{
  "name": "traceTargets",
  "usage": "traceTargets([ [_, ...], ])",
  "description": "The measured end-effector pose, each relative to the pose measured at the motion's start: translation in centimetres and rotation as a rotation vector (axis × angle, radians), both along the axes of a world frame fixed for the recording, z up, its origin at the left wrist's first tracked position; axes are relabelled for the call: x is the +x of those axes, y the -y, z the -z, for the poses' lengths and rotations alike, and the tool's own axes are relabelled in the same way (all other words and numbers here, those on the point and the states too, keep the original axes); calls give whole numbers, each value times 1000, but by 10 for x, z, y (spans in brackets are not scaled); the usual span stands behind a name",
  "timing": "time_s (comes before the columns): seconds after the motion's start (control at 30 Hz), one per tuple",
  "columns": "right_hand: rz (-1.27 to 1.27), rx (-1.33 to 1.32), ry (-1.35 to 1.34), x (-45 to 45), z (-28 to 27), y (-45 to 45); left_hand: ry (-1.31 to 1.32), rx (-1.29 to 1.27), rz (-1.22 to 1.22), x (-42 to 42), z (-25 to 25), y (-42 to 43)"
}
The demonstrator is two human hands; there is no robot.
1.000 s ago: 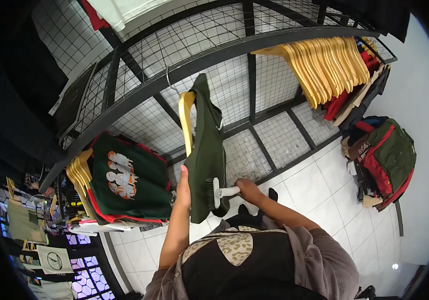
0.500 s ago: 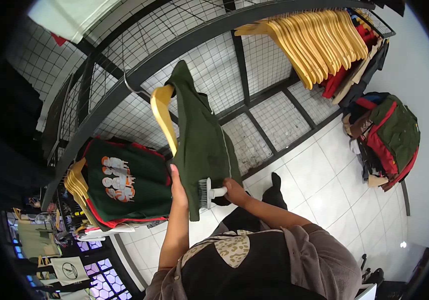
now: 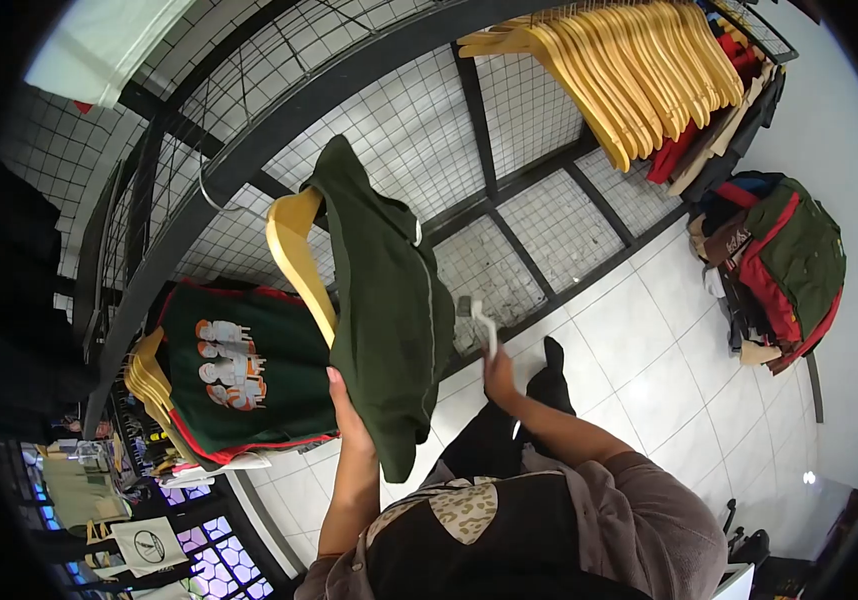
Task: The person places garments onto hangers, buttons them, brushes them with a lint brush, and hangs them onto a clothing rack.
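Observation:
A dark green garment point(image 3: 379, 300) hangs on a wooden hanger point(image 3: 299, 262), whose metal hook loops over the black rack bar. My left hand point(image 3: 351, 412) is at the garment's lower left edge, thumb showing and the other fingers hidden behind the cloth; it holds that edge. To the right of the garment, my right hand point(image 3: 498, 377) is closed round the handle of a white brush point(image 3: 485, 322). The brush head is apart from the cloth, its bristles toward the garment and slightly blurred.
Many empty wooden hangers point(image 3: 639, 75) hang at the upper right. A dark green shirt with a printed design point(image 3: 229, 370) hangs at the left. Stacked green and red clothes point(image 3: 784, 265) are at the right. Below the rack point(image 3: 524, 262) lie white floor tiles point(image 3: 639, 370).
The brush was against the garment; my right hand has moved it away to the right and up. The garment has turned and tilted, and the hanger has swung left in view.

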State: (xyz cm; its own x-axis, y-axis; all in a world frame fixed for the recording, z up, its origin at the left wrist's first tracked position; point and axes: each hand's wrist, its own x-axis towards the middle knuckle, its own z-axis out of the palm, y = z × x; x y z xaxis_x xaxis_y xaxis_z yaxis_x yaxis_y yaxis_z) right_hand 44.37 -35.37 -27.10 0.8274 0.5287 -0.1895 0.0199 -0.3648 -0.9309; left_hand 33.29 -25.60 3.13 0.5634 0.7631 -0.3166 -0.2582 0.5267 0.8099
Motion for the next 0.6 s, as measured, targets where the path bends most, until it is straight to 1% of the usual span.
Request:
traceTargets([
  [0.03, -14, 67, 16, -17, 0, -9, 6, 19, 0, 2, -1, 1],
  [0.07, -134, 75, -23, -32, 1, -12, 12, 40, 0, 2, -2, 1],
  [0.1, -300, 62, 53, -48, 19, -9, 9, 45, -2, 0, 0, -1],
  [0.13, -359, -56, 1, -57, 15, -1, -12, 40, 10, -3, 4, -3],
  [0.17, -485, -268, -29, -66, 59, 9, -32, 36, 20, -7, 6, -5],
  [0.23, -716, -578, 4, -47, 49, 33, -42, 56, 10, -10, 1, -4],
  [0.3, -843, -677, 11, -43, 158, 47, -55, 77, 6, -14, -5, -2],
  [0.33, -766, -565, 151, -31, 151, 48, -77, 75, 5, -16, -8, 0],
  [0.37, -581, -602, 130, -32, 210, 37, -100, 68, 2, -17, -10, 2],
  [0.4, -488, -539, 95, -18, 185, 21, -104, 64, -3, -18, -14, 5],
  [0.43, -395, -476, 62, 6, 147, -7, -122, 39, -18, -18, -17, 7],
  [0.5, -31, -232, -19, 28, 90, -60, -139, 16, -41, -21, -23, 8],
  [0.57, 160, -13, -6, 28, 51, -96, -308, 211, 72, -26, -25, 9],
  [0.6, 185, 132, -33, 20, 39, -105, -297, 205, 72, -23, -28, 10],
])
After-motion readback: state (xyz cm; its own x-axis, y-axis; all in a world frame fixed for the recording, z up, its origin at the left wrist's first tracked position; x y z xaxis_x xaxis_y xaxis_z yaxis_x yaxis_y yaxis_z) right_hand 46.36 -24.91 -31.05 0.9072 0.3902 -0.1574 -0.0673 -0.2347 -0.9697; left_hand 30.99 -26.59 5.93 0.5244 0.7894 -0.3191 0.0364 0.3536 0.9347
